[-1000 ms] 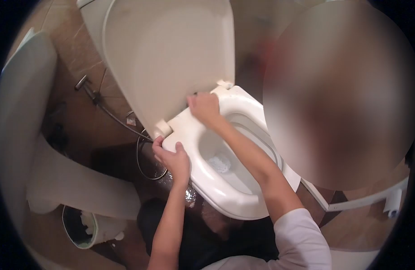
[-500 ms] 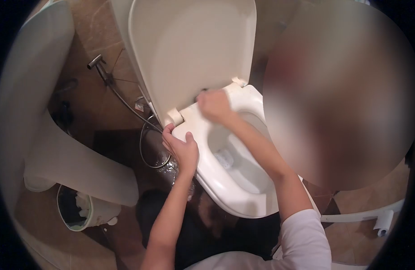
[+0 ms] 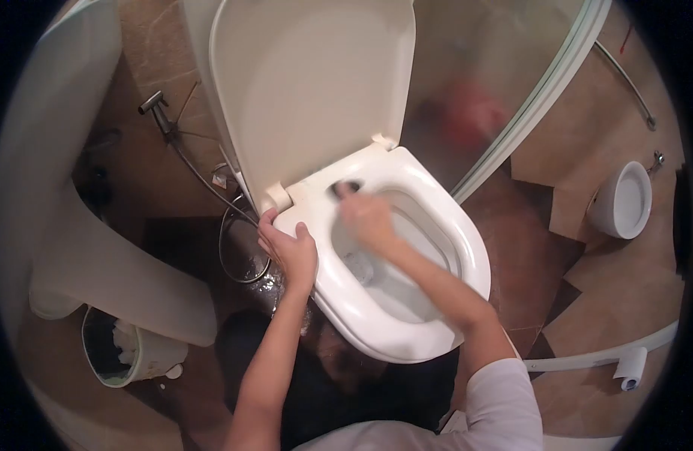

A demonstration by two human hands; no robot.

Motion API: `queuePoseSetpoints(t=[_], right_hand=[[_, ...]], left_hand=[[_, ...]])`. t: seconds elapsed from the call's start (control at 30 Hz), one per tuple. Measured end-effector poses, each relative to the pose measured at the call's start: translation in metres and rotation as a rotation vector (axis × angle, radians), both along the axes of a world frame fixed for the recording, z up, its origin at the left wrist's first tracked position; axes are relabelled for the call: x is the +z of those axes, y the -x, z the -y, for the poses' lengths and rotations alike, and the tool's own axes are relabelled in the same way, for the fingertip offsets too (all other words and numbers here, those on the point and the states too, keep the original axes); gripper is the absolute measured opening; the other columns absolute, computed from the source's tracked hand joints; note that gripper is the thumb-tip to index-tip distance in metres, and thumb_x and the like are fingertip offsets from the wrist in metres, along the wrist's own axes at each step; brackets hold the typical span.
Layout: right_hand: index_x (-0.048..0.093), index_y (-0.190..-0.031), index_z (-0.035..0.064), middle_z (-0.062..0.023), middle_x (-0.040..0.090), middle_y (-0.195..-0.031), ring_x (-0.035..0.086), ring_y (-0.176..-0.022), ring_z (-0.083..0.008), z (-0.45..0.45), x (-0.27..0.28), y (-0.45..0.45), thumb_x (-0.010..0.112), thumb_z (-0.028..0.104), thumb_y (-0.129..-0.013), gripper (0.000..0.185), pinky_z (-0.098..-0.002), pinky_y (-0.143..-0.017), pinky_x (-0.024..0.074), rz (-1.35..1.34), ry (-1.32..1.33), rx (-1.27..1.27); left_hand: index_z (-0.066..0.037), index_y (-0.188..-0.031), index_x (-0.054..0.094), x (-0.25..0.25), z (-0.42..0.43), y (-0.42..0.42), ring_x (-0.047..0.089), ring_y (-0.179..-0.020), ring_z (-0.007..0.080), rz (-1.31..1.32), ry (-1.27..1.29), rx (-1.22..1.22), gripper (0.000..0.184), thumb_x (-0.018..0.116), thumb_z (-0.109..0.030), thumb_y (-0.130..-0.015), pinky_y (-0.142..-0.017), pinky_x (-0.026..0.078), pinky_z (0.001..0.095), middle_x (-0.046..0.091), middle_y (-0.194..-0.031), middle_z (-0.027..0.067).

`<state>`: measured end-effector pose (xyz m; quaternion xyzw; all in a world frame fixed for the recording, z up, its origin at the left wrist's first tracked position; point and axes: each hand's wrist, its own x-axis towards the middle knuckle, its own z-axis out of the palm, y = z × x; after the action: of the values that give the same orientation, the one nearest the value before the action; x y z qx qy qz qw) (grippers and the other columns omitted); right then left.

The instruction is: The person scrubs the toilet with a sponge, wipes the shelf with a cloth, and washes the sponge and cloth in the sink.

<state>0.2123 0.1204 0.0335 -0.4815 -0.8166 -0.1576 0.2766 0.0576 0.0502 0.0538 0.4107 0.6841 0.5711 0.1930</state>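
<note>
A white toilet seat [image 3: 376,334] lies on the bowl, with its lid [image 3: 312,90] raised behind it. My left hand [image 3: 288,252] grips the seat's rear left corner beside the hinge, thumb on top and fingers over the side. Blurred by motion, my right hand [image 3: 370,222] is closed above the bowl opening. At its fingertips a small dark oval thing [image 3: 348,188] touches or nearly touches the seat's rear rim; its kind is too smeared to tell. Inside the bowl [image 3: 406,282], a whitish patch shows low on the left.
A hose sprayer [image 3: 157,109] hangs left of the lid, over wet floor. A pedestal [image 3: 136,270] and a bin [image 3: 125,361] with white waste stand at the left. To the right are a glass panel [image 3: 504,90], a white bucket [image 3: 624,201] and a curved white rail [image 3: 587,363].
My right hand has moved from the hinge area toward the front of the seat with the dark thing. My left hand keeps its hold. The large blurred shape at the right is gone.
</note>
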Motion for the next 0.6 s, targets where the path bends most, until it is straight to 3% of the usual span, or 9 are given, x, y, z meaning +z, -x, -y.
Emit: queuePoseSetpoints(t=[0.07, 0.13, 0.2, 0.23, 0.27, 0.37, 0.43, 0.5, 0.6], right_hand=[[0.06, -0.116, 0.012, -0.0102, 0.06, -0.063, 0.06, -0.055, -0.0287, 0.005, 0.012, 0.01, 0.051, 0.019, -0.088, 0.03, -0.0433, -0.051, 0.0449, -0.115, -0.017, 0.198], [0.063, -0.111, 0.0126, -0.0113, 0.061, -0.063, 0.06, -0.055, -0.0298, -0.031, 0.014, -0.015, 0.05, 0.02, -0.088, 0.027, -0.0434, -0.049, 0.0453, 0.088, -0.038, 0.073], [0.067, -0.101, 0.0155, -0.0104, 0.064, -0.066, 0.063, -0.057, -0.0262, -0.075, 0.03, -0.049, 0.054, 0.022, -0.086, 0.021, -0.0448, -0.053, 0.0463, 0.091, 0.09, -0.286], [0.067, -0.097, 0.0131, -0.0114, 0.066, -0.069, 0.065, -0.06, -0.0269, -0.092, 0.036, -0.066, 0.05, 0.024, -0.09, 0.021, -0.046, -0.054, 0.047, 0.105, -0.013, -0.369], [0.066, -0.097, 0.0109, -0.0111, 0.065, -0.069, 0.065, -0.06, -0.028, -0.107, 0.034, -0.076, 0.049, 0.022, -0.09, 0.022, -0.0471, -0.055, 0.0481, 0.05, 0.091, -0.416], [0.066, -0.096, 0.0092, -0.0119, 0.065, -0.069, 0.065, -0.061, -0.0287, -0.098, 0.034, -0.042, 0.051, 0.022, -0.089, 0.021, -0.0472, -0.056, 0.0489, -0.002, 0.064, -0.305], [0.069, -0.101, 0.012, -0.0126, 0.067, -0.077, 0.065, -0.073, -0.0306, -0.074, 0.025, -0.007, 0.05, 0.024, -0.09, 0.025, -0.0439, -0.065, 0.0502, -0.089, 0.011, 0.031], [0.069, -0.097, 0.0123, -0.0132, 0.067, -0.077, 0.065, -0.072, -0.0322, -0.065, 0.035, 0.001, 0.05, 0.026, -0.091, 0.025, -0.0454, -0.064, 0.05, -0.084, 0.066, 0.118], [0.066, -0.09, 0.0123, -0.0155, 0.066, -0.075, 0.065, -0.069, -0.0337, -0.104, 0.037, -0.041, 0.048, 0.03, -0.093, 0.026, -0.0485, -0.061, 0.0483, -0.011, 0.161, -0.168]], left_hand=[[0.002, -0.125, 0.039, 0.004, 0.0, -0.002, 0.037, -0.121, 0.0393, 0.012, 0.0, 0.005, 0.054, 0.063, -0.002, -0.077, -0.105, 0.026, 0.0475, 0.044, -0.127, 0.0214], [0.002, -0.125, 0.039, 0.006, 0.002, -0.002, 0.037, -0.121, 0.0396, 0.005, 0.015, -0.001, 0.054, 0.062, -0.002, -0.077, -0.105, 0.026, 0.0474, 0.044, -0.127, 0.0216], [0.002, -0.125, 0.039, 0.009, 0.003, -0.003, 0.037, -0.121, 0.0396, 0.01, 0.019, 0.009, 0.053, 0.062, -0.001, -0.077, -0.105, 0.026, 0.0473, 0.044, -0.127, 0.0218], [0.002, -0.125, 0.039, 0.008, 0.004, -0.003, 0.037, -0.121, 0.0396, 0.01, 0.021, 0.01, 0.053, 0.062, -0.001, -0.077, -0.105, 0.026, 0.0473, 0.044, -0.127, 0.0218], [0.002, -0.125, 0.039, 0.007, 0.003, -0.003, 0.037, -0.121, 0.0396, 0.008, 0.027, 0.009, 0.054, 0.062, -0.001, -0.077, -0.104, 0.026, 0.0473, 0.044, -0.127, 0.0219], [0.003, -0.125, 0.039, 0.005, 0.0, -0.001, 0.037, -0.12, 0.0396, 0.0, 0.018, 0.009, 0.054, 0.062, -0.001, -0.076, -0.104, 0.026, 0.0474, 0.044, -0.127, 0.0222], [0.003, -0.125, 0.039, 0.003, -0.001, -0.004, 0.037, -0.12, 0.0397, -0.004, 0.008, 0.007, 0.054, 0.062, -0.001, -0.076, -0.104, 0.027, 0.0474, 0.044, -0.126, 0.0225], [0.003, -0.124, 0.039, 0.002, -0.001, -0.002, 0.037, -0.12, 0.0403, -0.003, 0.009, 0.005, 0.054, 0.063, -0.002, -0.076, -0.104, 0.026, 0.0473, 0.044, -0.125, 0.023], [0.003, -0.124, 0.039, -0.003, -0.001, 0.0, 0.037, -0.12, 0.0408, -0.071, -0.022, 0.005, 0.055, 0.063, -0.002, -0.075, -0.104, 0.026, 0.0475, 0.044, -0.124, 0.0226]])
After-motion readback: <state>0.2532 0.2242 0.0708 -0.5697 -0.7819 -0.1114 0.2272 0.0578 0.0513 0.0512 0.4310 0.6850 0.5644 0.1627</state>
